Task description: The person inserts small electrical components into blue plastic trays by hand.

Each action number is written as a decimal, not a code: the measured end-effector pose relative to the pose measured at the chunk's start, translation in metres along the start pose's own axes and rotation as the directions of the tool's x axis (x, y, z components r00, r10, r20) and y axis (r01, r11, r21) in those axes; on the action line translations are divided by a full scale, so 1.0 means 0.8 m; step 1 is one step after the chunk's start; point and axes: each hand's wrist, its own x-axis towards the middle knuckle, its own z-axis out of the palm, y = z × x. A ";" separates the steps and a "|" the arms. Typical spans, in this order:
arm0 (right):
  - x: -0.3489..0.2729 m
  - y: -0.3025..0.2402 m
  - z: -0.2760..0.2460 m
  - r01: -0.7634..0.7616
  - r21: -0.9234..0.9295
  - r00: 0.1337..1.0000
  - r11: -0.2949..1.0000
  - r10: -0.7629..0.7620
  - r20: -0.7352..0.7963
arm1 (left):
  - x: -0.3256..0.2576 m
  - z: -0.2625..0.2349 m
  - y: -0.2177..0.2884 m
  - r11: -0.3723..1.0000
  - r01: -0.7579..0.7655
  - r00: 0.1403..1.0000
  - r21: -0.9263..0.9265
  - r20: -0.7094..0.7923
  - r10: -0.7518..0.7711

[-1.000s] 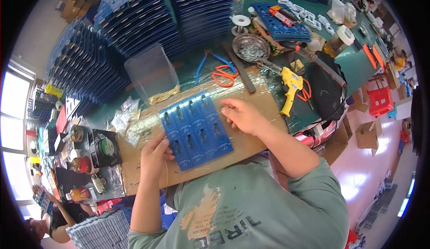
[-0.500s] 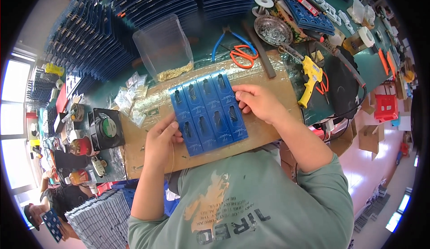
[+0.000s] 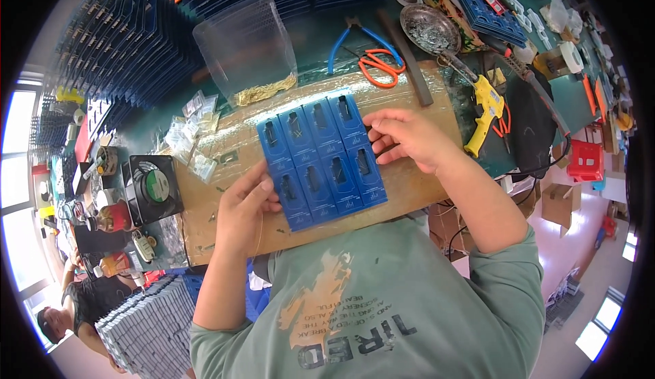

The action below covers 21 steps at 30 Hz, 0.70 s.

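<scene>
A blue panel (image 3: 326, 186) with two rows of dark oblong cutouts and pale printing lies slightly tilted over the brown work board. Thin dark pieces show inside several cutouts. My left hand (image 3: 244, 201) grips its left edge, thumb near the rim and fingers curled at the side. At the upper right edge is my right hand (image 3: 409, 139), its fingers bent but apart, fingertips at or just beside the panel; contact is hard to make out. Beyond the panel stands a clear plastic box (image 3: 242, 45) with small gold-coloured pieces (image 3: 266, 91) in its bottom.
Orange-handled scissors (image 3: 381, 68), blue-handled pliers (image 3: 336, 46), a dark flat bar (image 3: 408, 58) and a yellow glue gun (image 3: 486, 109) lie beyond my right hand. Small plastic bags (image 3: 194, 130) and a black fan (image 3: 151, 188) are on the left. Stacked blue panels (image 3: 129, 58) rise behind.
My right hand's fingers have loosened and spread at the panel's edge. My left hand keeps its grip. The whole view has shifted slightly.
</scene>
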 end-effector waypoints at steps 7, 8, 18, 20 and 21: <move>0.015 -0.023 -0.004 -0.034 -0.065 0.999 0.997 0.036 0.027 | 0.025 -0.008 0.009 0.999 -0.011 1.000 -0.034 -0.011 0.011; 0.020 -0.028 -0.004 -0.036 -0.074 0.999 0.997 0.038 0.019 | 0.028 -0.008 0.015 0.999 -0.015 1.000 -0.036 -0.013 0.014; 0.053 -0.049 0.001 -0.066 -0.055 0.997 0.996 0.063 -0.043 | 0.057 -0.012 0.041 0.997 0.010 1.000 -0.071 -0.020 -0.012; 0.054 -0.051 0.002 -0.084 -0.101 0.995 0.991 0.078 -0.063 | 0.059 -0.014 0.040 0.995 0.017 1.000 -0.102 -0.009 -0.018; 0.056 -0.051 0.002 -0.085 -0.101 0.995 0.991 0.079 -0.061 | 0.060 -0.015 0.040 0.993 0.024 1.000 -0.114 -0.002 -0.024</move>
